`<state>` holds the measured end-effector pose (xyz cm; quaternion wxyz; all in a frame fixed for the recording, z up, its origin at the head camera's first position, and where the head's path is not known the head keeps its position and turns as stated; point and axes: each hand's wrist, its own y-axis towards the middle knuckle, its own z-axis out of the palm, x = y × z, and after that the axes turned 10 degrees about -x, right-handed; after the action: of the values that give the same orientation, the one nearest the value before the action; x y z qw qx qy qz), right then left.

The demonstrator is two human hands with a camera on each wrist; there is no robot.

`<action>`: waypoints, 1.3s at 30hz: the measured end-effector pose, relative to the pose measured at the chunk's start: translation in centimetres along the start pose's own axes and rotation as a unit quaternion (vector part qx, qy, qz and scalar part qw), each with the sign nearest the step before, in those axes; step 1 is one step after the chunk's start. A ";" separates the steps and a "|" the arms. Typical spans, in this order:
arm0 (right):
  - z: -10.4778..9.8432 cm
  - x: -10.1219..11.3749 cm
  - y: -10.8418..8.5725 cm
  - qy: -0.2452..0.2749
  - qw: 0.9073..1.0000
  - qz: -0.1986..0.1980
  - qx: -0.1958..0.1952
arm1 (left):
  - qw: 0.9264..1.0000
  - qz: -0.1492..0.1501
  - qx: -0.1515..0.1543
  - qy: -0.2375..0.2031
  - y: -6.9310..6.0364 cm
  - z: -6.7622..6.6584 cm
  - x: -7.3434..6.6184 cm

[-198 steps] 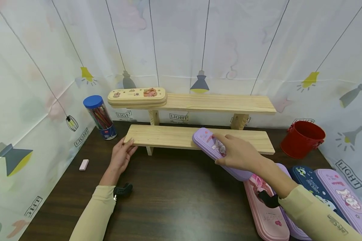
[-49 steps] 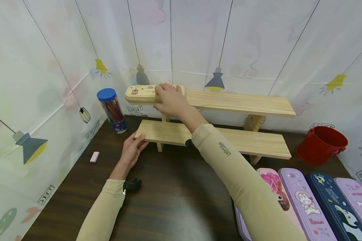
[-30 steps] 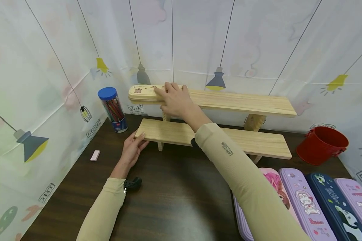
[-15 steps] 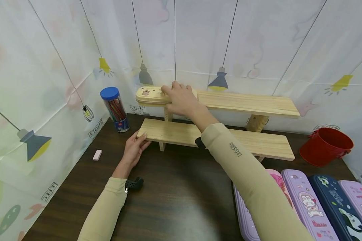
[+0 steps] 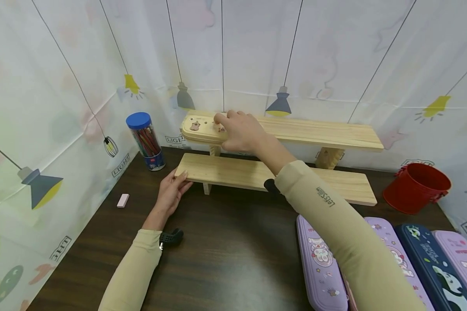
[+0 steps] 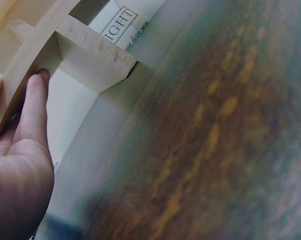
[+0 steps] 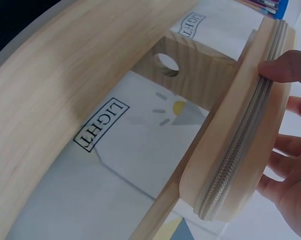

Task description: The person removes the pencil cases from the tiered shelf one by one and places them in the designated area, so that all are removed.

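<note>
A cream pencil case (image 5: 199,129) with small printed figures lies on the left part of the upper wooden shelf (image 5: 319,131). My right hand (image 5: 243,131) grips it from above and covers its right part. In the right wrist view the thumb (image 7: 285,67) presses on the case's zipper side, while the other fingers reach round the far side. My left hand (image 5: 169,194) pinches the left front corner of the lower wooden shelf (image 5: 233,170), thumb on top. From the left wrist view, its fingers (image 6: 34,107) lie under that board.
Several pencil cases lie side by side at the right: a purple one (image 5: 322,263), a pink one mostly behind my forearm, a navy one (image 5: 432,263). A red bucket (image 5: 416,188) stands behind them. At left are a pencil tub (image 5: 145,140) and a small eraser-like block (image 5: 123,200).
Earlier my right hand held a purple pencil case; then it gripped the cream one. The cream case has slid right along the upper shelf and turned slightly. My left hand has kept its hold.
</note>
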<state>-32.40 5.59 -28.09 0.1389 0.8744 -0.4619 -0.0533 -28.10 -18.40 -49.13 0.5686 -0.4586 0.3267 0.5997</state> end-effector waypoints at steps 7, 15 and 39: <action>-0.1 0.0 -1.9 -0.007 1.000 -0.012 -0.007 | 1.000 -0.002 0.004 0.010 0.1 0.2 0.1; -0.1 0.0 -4.0 -0.040 0.999 -0.018 0.012 | 1.000 0.002 0.010 0.005 0.2 0.3 0.2; 1.0 -2.6 -12.2 0.007 0.997 -0.007 0.072 | 1.000 0.003 0.014 0.006 0.3 0.4 0.4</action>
<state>-24.43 13.99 -32.69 0.0784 0.8855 -0.4577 -0.0147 -28.41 -17.93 -49.34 0.5711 -0.4529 0.3398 0.5944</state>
